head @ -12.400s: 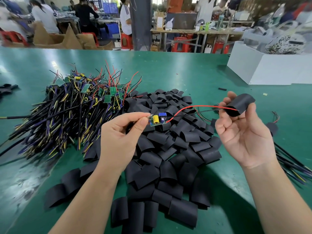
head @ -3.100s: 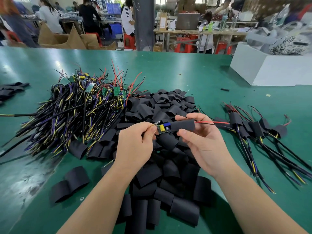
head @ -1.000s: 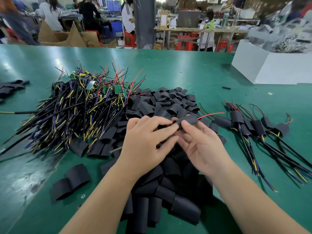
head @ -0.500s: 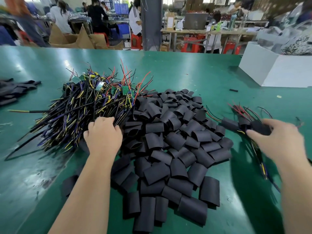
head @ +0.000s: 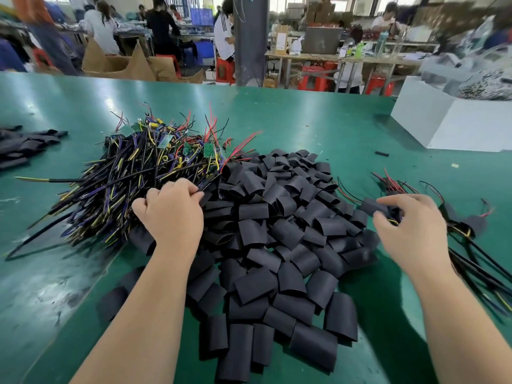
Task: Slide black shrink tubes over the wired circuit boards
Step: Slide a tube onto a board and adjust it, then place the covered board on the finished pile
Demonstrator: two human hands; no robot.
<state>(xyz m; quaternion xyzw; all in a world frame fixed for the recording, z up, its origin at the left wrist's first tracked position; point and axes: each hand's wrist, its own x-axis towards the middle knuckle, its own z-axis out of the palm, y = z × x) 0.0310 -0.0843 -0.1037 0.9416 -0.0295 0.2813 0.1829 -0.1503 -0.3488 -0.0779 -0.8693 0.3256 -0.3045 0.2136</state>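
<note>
Grabbing on the left: the left hand [head: 171,214] has its fingers bent, and the tips pinch a thin black wire [head: 207,186] at the near edge of the wire pile.
Right hand: the right hand [head: 410,225] has its fingers and thumb bent round a covered board [head: 371,207] — a black tube with thin wires coming out.
Wire pile: a big heap of wired circuit boards [head: 133,178] lies on the left. It has little green boards on top, and red, yellow, purple and black wires stick out all ways.
Black tubes: the heap of black shrink tubes [head: 277,245] sits in the middle, between the two hands. It touches the wire pile on its left side.
Done bunch: more boards with tubes on [head: 471,228] lie on the right, just past the right hand. Their long wires run toward the near right corner.
Tabletop: the green tabletop [head: 304,120] is shiny.
Far left: a few dark flat tubes [head: 25,145] lie well apart from the heaps.
Far right: a white box [head: 454,128] stands at the back, with a small black bit [head: 381,154] near it.
Behind: people [head: 224,31] are at other tables — all blurry.
</note>
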